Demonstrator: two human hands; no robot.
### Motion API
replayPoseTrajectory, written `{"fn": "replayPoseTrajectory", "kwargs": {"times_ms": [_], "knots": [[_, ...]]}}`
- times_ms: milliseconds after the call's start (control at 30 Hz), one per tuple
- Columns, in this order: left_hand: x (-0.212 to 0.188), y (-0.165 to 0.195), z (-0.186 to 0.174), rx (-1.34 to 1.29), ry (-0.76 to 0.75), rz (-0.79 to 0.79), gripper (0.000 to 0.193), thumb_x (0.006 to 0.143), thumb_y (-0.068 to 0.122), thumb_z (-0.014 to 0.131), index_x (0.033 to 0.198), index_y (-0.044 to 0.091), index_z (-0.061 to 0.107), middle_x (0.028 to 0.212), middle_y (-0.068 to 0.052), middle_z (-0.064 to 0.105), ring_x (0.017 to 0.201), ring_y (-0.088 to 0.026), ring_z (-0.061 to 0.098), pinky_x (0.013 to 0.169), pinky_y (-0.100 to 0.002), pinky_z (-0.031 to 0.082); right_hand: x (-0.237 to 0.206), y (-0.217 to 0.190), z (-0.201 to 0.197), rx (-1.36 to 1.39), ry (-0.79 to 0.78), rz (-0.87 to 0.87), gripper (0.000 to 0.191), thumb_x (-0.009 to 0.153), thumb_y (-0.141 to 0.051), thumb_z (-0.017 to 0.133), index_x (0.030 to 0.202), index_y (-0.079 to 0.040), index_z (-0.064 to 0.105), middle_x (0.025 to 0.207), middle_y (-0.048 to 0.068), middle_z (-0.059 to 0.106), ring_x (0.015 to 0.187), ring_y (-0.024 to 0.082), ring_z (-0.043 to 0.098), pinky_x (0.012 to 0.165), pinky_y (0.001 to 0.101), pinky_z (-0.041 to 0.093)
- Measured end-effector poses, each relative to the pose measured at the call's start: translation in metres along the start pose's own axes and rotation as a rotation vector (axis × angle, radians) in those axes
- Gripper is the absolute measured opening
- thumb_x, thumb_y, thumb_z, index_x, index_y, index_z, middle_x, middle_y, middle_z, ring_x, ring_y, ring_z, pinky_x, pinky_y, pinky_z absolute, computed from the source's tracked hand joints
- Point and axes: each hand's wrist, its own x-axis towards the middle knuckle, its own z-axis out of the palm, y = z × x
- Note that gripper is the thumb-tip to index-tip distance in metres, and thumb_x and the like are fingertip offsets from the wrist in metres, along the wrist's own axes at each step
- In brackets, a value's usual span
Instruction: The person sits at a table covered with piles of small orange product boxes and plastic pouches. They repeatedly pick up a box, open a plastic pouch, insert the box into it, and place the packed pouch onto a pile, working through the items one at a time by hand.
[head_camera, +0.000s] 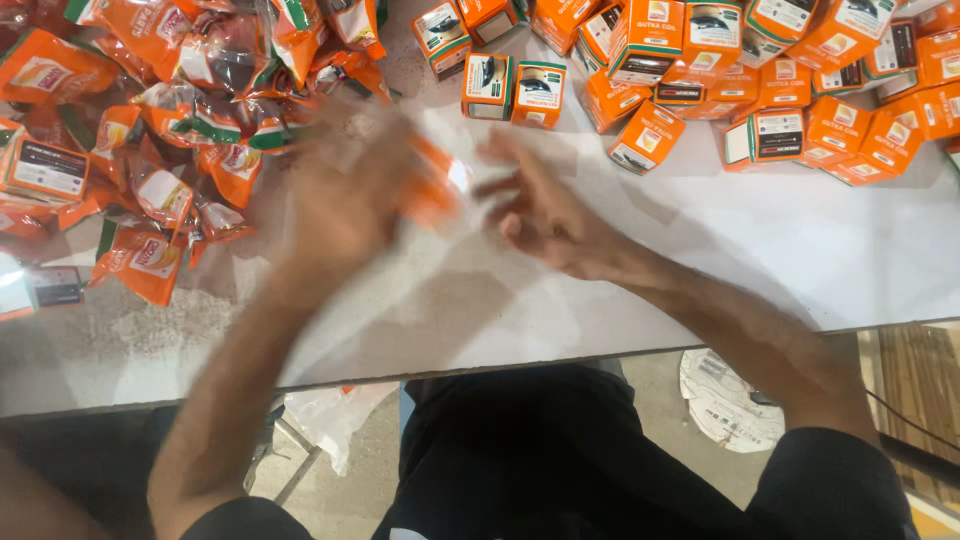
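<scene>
Looking down at a pale grey surface (700, 260) with orange stuff all over the far side of it. Far left there's a big messy heap of orange plastic pouches (170, 110), crinkly and shiny, some with green and white bits, spilling down toward the near edge. Just right of that heap is the left hand (345, 195), super blurry, fingers curled around a small orange packet (435, 190) that sticks out on its right side. Can't tell exactly how tight the grip is because of the blur, but it does look closed on the packet, held a bit above the surface at about the middle of the view. Right next to it, the right hand (545, 210) has its fingers spread and loose, tips pointing at the packet, very near it but I can't tell if they actually touch. Further right and along the top edge sits a crowd of little orange boxes (800, 90), some upright, some tipped over, well apart from both hands.
</scene>
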Motion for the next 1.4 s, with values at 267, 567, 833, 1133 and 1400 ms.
{"fn": "replayPoseTrajectory", "kwargs": {"times_ms": [267, 567, 833, 1133, 1400], "knots": [[-0.029, -0.025, 0.015, 0.073, -0.088, -0.43, 0.046, 0.095, 0.018, 0.083, 0.131, 0.0, 0.061, 0.14, -0.02, 0.055, 0.129, -0.04, 0.054, 0.108, -0.053, 0.044, -0.008, 0.012, 0.011, -0.204, 0.068, 0.057, 0.072, 0.101, -0.026, 0.072, 0.155, 0.003, 0.035, 0.145, 0.017, 0.054, 0.133, 0.023, 0.054, 0.112, 0.0394, 0.046], [-0.041, -0.009, 0.013, 0.045, -0.268, -0.56, 0.044, 0.087, 0.008, 0.073, 0.128, -0.001, 0.061, 0.12, -0.029, 0.053, 0.095, -0.043, 0.063, 0.067, -0.049, 0.053, -0.008, 0.002, 0.029, -0.393, 0.05, 0.071, 0.065, 0.096, -0.015, 0.077, 0.148, -0.003, 0.041, 0.128, 0.014, 0.063, 0.117, 0.024, 0.07, 0.098, 0.0343, 0.058], [-0.037, 0.026, -0.001, -0.463, -0.232, -0.616, 0.029, 0.091, 0.009, 0.082, 0.107, 0.003, 0.059, 0.114, -0.017, 0.067, 0.086, -0.033, 0.069, 0.072, -0.044, 0.056, -0.007, -0.002, 0.021, -0.825, 0.116, -0.181, 0.064, 0.074, -0.022, 0.091, 0.126, 0.001, 0.063, 0.129, 0.018, 0.066, 0.122, 0.036, 0.064, 0.109, 0.0467, 0.047], [-0.031, 0.069, 0.037, -0.548, 0.252, 0.038, 0.04, 0.079, -0.011, 0.078, 0.113, -0.002, 0.058, 0.126, -0.026, 0.057, 0.11, -0.037, 0.068, 0.095, -0.045, 0.06, -0.009, 0.002, 0.014, -0.851, 0.092, -0.199, 0.058, 0.077, -0.023, 0.087, 0.127, -0.002, 0.066, 0.126, 0.013, 0.071, 0.123, 0.031, 0.066, 0.119, 0.0483, 0.04], [-0.036, 0.077, 0.043, -0.169, 0.038, -0.104, 0.039, 0.096, 0.028, 0.083, 0.125, 0.005, 0.073, 0.124, -0.012, 0.06, 0.145, -0.042, 0.043, 0.122, -0.07, 0.02, -0.01, 0.011, 0.014, -0.849, 0.127, -0.25, 0.058, 0.076, -0.022, 0.089, 0.124, -0.001, 0.063, 0.121, 0.014, 0.07, 0.12, 0.032, 0.065, 0.117, 0.0491, 0.041]]}}
